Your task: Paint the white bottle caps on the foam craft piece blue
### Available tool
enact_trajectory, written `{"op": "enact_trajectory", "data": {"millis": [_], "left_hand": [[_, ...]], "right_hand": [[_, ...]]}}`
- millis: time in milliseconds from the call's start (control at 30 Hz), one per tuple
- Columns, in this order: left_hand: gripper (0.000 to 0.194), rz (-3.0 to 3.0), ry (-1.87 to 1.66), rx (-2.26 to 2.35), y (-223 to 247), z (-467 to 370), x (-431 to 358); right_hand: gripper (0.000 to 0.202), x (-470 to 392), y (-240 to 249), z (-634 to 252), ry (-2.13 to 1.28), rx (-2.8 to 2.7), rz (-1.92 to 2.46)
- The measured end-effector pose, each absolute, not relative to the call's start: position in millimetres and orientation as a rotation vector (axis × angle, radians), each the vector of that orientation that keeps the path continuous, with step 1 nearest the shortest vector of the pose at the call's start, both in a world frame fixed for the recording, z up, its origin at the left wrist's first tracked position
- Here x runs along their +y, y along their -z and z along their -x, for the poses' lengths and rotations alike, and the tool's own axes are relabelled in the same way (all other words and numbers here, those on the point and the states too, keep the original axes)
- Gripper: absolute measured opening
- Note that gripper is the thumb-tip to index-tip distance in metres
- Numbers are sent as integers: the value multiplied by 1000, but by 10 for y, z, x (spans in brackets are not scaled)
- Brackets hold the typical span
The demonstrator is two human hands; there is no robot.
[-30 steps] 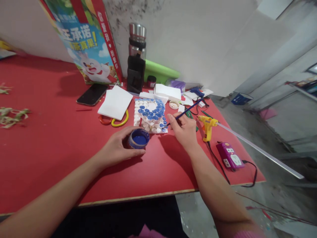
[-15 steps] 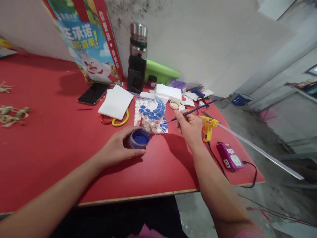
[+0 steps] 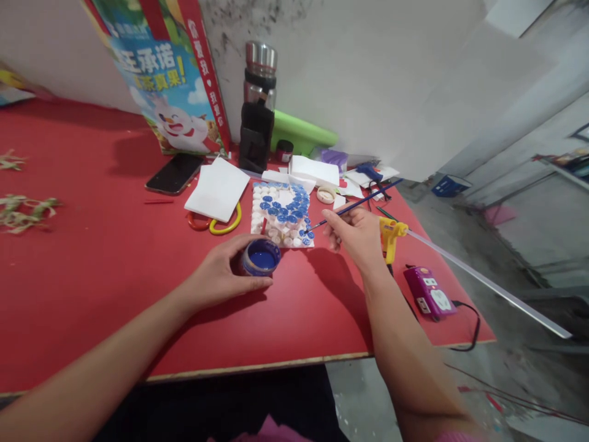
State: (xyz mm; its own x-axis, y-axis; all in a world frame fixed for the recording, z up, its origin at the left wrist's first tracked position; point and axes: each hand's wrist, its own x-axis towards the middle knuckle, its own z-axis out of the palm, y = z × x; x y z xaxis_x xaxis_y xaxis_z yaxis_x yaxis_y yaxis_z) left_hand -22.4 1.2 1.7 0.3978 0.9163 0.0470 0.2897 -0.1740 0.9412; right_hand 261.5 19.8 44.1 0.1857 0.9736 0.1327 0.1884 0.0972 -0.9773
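1. Compared with one second earlier, the right hand point(image 3: 353, 236) sits farther right and the slim blue-handled paintbrush point(image 3: 376, 194) lies flatter.
2. Far left: tangled tan-and-green strips point(image 3: 27, 212) lie on the flat red tabletop point(image 3: 101, 264).
3. Next: a black rectangular phone point(image 3: 173, 173) lies beside white square sheets point(image 3: 217, 190), which partly cover a yellow loop handle point(image 3: 225, 227).
4. Left hand point(image 3: 223, 270): thumb and fingers are clamped around a small round open jar of blue paint point(image 3: 264, 244).
5. Between the hands, behind the jar: a white square piece studded with blue and white discs point(image 3: 283, 216).
6. Right hand: thumb and fingers pinch the paintbrush; its tip is at the piece's near-right blue discs; contact cannot be told.
7. Far right: a yellow glue gun point(image 3: 389, 239) and a purple box-shaped power socket point(image 3: 427, 291).
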Motion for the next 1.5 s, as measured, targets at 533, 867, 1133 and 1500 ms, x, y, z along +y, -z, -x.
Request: {"op": "enact_trajectory", "data": {"millis": [533,867,1133,1500], "left_hand": [[79,-1691,-840,1060,-28,206,17],[81,-1705,-824,1064,-8,222,25],[79,-1693,-833,1062,-21,209,19],[78,-1698,-831,1050,-31,211,15]], "right_hand": [[29,178,-271,-2569,-428,-1599,1359],[25,170,-257,-2528,-427,-1675,1336],[25,172,-264,-2548,-414,-1681,1345],[26,167,-261,-2543,-413,-1709,1345]]}}
